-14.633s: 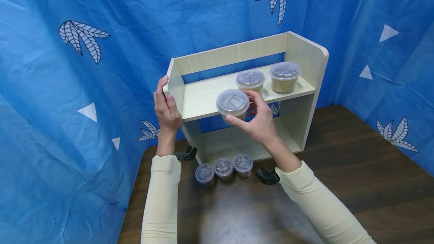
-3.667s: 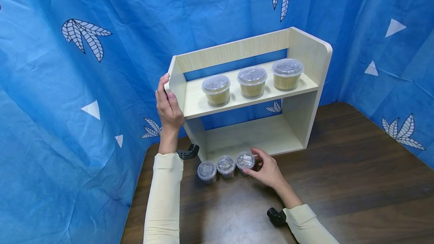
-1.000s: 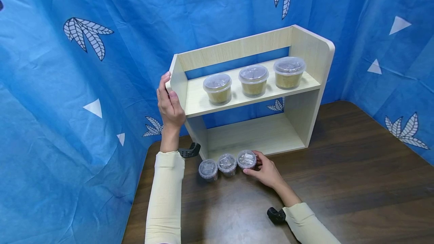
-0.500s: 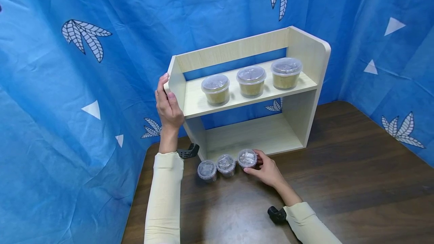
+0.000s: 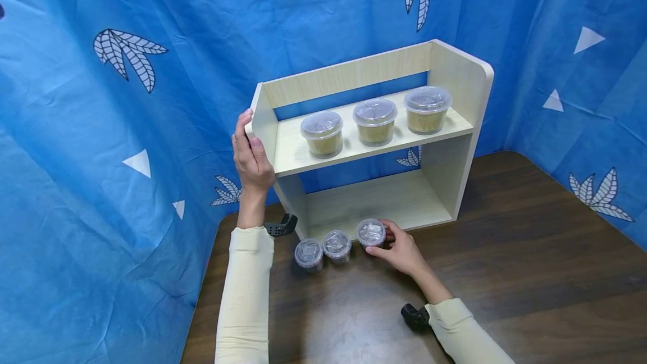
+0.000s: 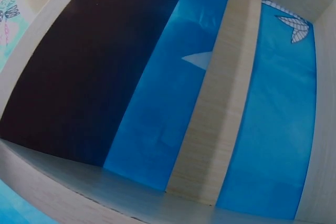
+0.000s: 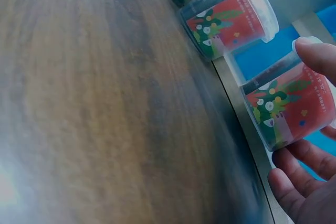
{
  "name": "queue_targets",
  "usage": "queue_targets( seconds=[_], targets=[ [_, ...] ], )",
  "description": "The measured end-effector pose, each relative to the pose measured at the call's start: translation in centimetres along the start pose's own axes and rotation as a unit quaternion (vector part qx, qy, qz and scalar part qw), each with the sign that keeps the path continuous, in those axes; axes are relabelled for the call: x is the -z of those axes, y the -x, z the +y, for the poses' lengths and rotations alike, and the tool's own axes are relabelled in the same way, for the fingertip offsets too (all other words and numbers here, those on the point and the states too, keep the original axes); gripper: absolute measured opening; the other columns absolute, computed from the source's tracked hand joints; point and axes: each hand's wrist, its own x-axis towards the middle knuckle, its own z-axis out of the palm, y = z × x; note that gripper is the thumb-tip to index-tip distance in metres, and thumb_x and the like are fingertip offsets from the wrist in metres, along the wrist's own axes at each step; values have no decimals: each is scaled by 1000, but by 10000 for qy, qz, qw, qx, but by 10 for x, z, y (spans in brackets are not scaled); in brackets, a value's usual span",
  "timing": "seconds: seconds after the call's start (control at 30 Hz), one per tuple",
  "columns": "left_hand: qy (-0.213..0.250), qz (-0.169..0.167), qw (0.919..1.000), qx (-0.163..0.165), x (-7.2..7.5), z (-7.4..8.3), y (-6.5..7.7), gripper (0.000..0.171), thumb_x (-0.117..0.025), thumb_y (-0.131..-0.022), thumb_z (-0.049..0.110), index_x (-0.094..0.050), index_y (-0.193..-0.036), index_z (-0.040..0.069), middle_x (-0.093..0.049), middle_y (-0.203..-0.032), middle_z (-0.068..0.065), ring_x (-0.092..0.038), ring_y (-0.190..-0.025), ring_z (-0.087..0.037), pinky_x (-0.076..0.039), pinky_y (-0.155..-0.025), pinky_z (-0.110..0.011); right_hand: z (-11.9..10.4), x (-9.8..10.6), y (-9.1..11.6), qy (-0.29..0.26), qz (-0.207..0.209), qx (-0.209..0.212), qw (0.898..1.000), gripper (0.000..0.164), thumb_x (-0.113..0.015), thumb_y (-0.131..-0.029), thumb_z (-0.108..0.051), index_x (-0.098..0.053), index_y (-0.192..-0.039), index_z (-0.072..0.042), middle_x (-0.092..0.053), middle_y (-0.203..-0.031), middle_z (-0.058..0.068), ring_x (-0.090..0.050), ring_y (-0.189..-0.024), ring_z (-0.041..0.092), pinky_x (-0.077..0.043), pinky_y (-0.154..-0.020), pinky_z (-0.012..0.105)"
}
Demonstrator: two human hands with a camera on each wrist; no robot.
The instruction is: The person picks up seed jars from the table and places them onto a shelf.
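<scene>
My right hand (image 5: 401, 251) pinches a small lidded plastic tub (image 5: 371, 232) between thumb and fingers, near the lower front edge of the shelf. In the right wrist view this tub (image 7: 289, 108) shows a red label with green leaves and white flowers, and it is tilted. Two matching tubs (image 5: 308, 254) (image 5: 337, 245) stand side by side on the table to its left. My left hand (image 5: 253, 164) grips the front edge of the left side panel of the pale wooden shelf (image 5: 379, 195), thumb toward the inside. The left wrist view shows the shelf boards (image 6: 215, 98) without the hand.
Three larger lidded tubs with yellowish contents (image 5: 322, 135) (image 5: 375, 122) (image 5: 427, 110) stand in a row on the upper shelf. The dark wooden table (image 5: 531, 274) extends to the right. A blue patterned curtain (image 5: 323, 21) hangs behind and on both sides.
Fourteen seconds ago my right hand held a larger tub at the upper shelf. Within the last second the small tub in it has shifted right and toward the shelf, away from its neighbour.
</scene>
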Motion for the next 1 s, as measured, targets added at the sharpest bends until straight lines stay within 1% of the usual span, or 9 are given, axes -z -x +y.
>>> queue_targets(
  seconds=[0.23, 0.5, 0.7, 1.0],
  targets=[
    [2, 42, 10000, -30, 0, -1, 0, 50, -34, -104, 36, -48, -133, -2, -53, -140, -12, -49, -122, -28, -48, -94, -44, -3, 8, -4, 70, 63, -90, 9999, 78, -86, -77, -32, -49, -138, 0, -64, -116, 18, -61, -103, 33, -52, -86, 48],
    [10, 50, 10000, -66, 0, 0, 0, 50, -34, -104, 37, -48, -133, -2, -53, -140, -13, -49, -122, -28, -49, -94, -44, -2, 15, -11, 3, 217, -105, 9997, 76, -86, -76, -27, -50, -137, 1, -65, -114, 18, -62, -102, 33, -51, -87, 49],
    [49, 55, 9999, -86, -1, 0, 0, 51, -34, -105, 37, -48, -133, -2, -53, -140, -13, -49, -122, -28, -49, -95, -44, 0, 22, -16, 54, 359, -144, 9992, 77, -85, -77, -28, -47, -138, 1, -64, -115, 22, -63, -102, 35, -51, -88, 49],
    [15, 19, 10000, -79, -1, 0, 0, 52, -33, -105, 39, -47, -133, -2, -53, -140, -13, -49, -121, -28, -49, -93, -44, 5, 31, -20, 122, 552, -277, 9980, 80, -84, -79, -30, -44, -141, 2, -61, -120, 25, -60, -108, 37, -50, -91, 50]
  ],
)
